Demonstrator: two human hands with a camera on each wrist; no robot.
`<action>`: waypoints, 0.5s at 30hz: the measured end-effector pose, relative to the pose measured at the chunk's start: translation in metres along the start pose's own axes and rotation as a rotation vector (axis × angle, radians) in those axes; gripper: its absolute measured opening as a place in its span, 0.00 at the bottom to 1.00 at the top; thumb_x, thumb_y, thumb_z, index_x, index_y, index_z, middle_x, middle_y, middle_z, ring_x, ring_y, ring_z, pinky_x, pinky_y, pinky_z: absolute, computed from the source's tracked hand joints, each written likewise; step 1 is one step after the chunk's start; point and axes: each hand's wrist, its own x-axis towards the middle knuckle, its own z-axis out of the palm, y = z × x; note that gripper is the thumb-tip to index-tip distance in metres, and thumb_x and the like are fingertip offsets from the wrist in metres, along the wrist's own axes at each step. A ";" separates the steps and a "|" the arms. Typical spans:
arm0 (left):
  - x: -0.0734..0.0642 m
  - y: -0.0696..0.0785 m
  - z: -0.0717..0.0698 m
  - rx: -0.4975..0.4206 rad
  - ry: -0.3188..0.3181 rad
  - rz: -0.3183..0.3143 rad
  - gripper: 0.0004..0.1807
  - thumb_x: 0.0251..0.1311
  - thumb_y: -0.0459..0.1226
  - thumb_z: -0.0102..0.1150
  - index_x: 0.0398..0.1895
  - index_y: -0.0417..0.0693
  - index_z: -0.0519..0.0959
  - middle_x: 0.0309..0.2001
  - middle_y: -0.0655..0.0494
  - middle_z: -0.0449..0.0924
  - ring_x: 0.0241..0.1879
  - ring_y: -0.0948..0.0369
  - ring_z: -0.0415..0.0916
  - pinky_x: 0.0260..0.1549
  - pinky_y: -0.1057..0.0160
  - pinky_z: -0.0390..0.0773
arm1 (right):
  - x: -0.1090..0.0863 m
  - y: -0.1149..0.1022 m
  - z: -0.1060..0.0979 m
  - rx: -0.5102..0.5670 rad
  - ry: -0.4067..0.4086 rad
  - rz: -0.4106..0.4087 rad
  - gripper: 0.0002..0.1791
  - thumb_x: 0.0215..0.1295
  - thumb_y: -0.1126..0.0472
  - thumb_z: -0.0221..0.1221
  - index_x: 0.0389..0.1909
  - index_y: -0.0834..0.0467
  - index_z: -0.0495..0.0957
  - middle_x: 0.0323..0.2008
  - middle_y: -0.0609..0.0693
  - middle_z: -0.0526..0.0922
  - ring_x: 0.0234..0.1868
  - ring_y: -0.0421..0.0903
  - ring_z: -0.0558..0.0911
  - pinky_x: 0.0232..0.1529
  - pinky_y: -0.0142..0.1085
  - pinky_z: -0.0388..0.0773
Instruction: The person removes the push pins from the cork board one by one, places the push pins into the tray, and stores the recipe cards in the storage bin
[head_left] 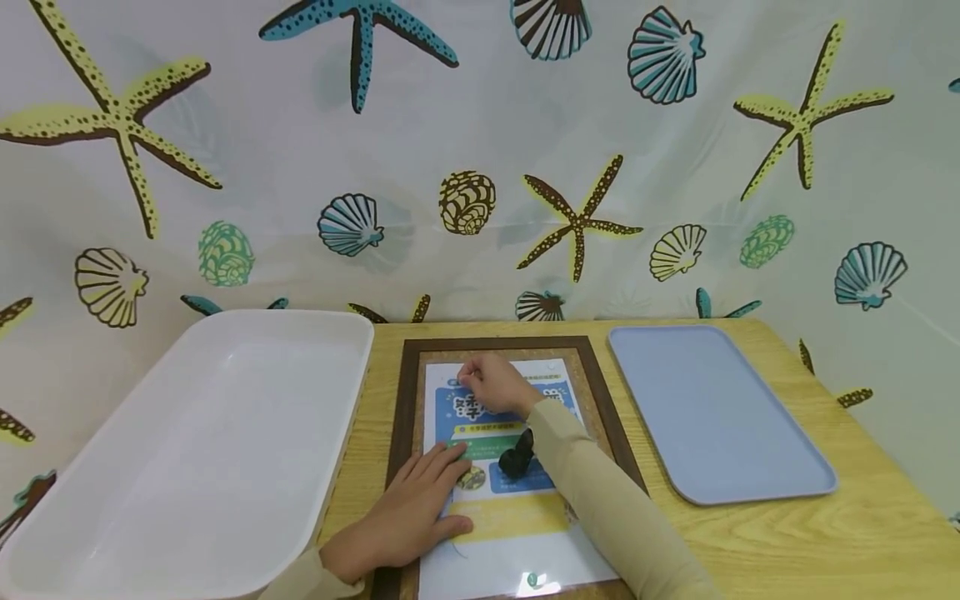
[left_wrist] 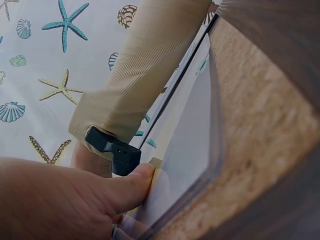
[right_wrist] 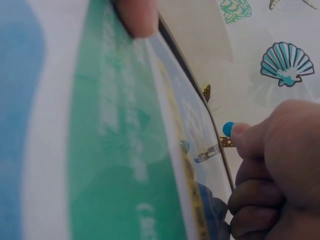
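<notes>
While your left hand [head_left: 414, 508] lies spread on the poster [head_left: 510, 558], right hand [head_left: 497, 385] pinching blue pin [right_wrist: 228, 129], push squarely.

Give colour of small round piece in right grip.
The small round piece is blue, best seen in the right wrist view.

White tub [head_left: 217, 433], blue tray [head_left: 720, 412], shell-print cloth [head_left: 465, 125] behind

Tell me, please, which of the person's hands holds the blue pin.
It is the right hand, pinching the blue pin near the top of the poster; the left hand rests spread lower down.
</notes>
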 end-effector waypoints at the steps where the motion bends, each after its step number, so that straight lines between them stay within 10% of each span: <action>1: 0.000 0.000 0.000 0.001 0.003 0.001 0.36 0.63 0.51 0.57 0.67 0.39 0.63 0.73 0.41 0.54 0.72 0.39 0.49 0.66 0.33 0.50 | 0.000 0.000 0.000 0.004 -0.002 -0.003 0.12 0.74 0.61 0.50 0.42 0.63 0.80 0.18 0.45 0.70 0.17 0.39 0.65 0.21 0.29 0.63; 15: -0.001 -0.001 0.001 0.009 -0.006 0.002 0.37 0.63 0.52 0.57 0.68 0.39 0.63 0.73 0.42 0.54 0.73 0.40 0.48 0.66 0.33 0.50 | -0.002 0.006 -0.002 0.029 0.017 -0.043 0.10 0.71 0.63 0.52 0.41 0.64 0.81 0.18 0.46 0.71 0.15 0.38 0.62 0.22 0.28 0.63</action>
